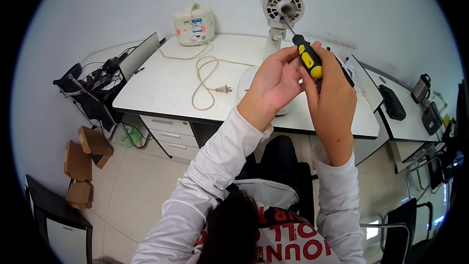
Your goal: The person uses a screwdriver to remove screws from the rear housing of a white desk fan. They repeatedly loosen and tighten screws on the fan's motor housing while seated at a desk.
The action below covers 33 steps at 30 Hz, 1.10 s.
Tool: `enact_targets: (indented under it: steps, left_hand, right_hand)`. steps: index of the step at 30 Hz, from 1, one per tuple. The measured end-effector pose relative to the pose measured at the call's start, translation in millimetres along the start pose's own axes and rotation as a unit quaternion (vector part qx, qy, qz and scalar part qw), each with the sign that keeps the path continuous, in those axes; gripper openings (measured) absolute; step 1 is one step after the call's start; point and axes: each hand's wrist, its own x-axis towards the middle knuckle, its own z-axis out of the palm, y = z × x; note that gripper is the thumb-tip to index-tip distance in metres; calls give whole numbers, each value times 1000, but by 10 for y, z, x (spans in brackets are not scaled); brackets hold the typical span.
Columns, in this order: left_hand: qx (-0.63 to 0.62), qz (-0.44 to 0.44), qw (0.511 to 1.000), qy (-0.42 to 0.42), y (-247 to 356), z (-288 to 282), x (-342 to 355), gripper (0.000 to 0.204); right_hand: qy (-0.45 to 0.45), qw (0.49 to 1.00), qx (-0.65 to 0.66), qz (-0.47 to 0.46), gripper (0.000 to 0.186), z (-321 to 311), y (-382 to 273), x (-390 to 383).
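Up at head level, your right hand (pixel 333 95) is wrapped around the yellow-and-black handle of a screwdriver (pixel 309 58), fingers closed tight on the grip, with the handle's butt sticking out just above your knuckles. Its thin metal shaft runs up and to the left, and the tip sits at the centre hub of the fan motor housing (pixel 282 5), a round white casing with vent slots that stands on a white neck above the desk. Your left hand (pixel 274 83) is raised just beside the right, fingers curled loosely with the fingertips touching the upper end of the screwdriver handle near where the shaft begins; it steadies rather than fully grips. Both hands are held in the air in front of the fan's white stand (pixel 272 39), above the near edge of the white desk (pixel 166 88).

On the desk, a cream rice cooker (pixel 194 24) stands at the back left, and its pale power cord (pixel 205 76) loops forward across the top, the plug lying free near the middle. A laptop (pixel 139 56) leans at the desk's left end. Left of that, a black power strip (pixel 95 76) with tangled cables rests on a dark stand. Brown cardboard boxes (pixel 80 159) lie on the tiled floor at lower left.
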Motion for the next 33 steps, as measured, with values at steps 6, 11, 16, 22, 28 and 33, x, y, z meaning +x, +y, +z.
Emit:
enact_targets:
  steps: [6, 11, 16, 22, 28, 33]
  left_hand:
    - [-3, -15, 999, 34, 1, -41, 4, 35]
    - [-9, -16, 1000, 8, -34, -147, 31, 34]
    - [7, -9, 999, -41, -9, -161, 57, 30]
    - [-62, -24, 998, 18, -21, -73, 60, 23]
    - [-10, -24, 999, 21, 27, -158, 20, 27]
    - [5, -2, 999, 31, 18, -7, -31, 28]
  right_hand:
    - [-90, 996, -13, -20, 35, -66, -63, -6]
    - [-48, 997, -17, -61, 30, -89, -32, 14]
    - [-8, 999, 3, -54, 32, -85, -74, 41]
    - [-25, 993, 21, -117, 40, -50, -30, 44]
    - [-19, 993, 77, -84, 39, -59, -60, 63]
    - [-45, 994, 48, 82, 40, -80, -73, 65]
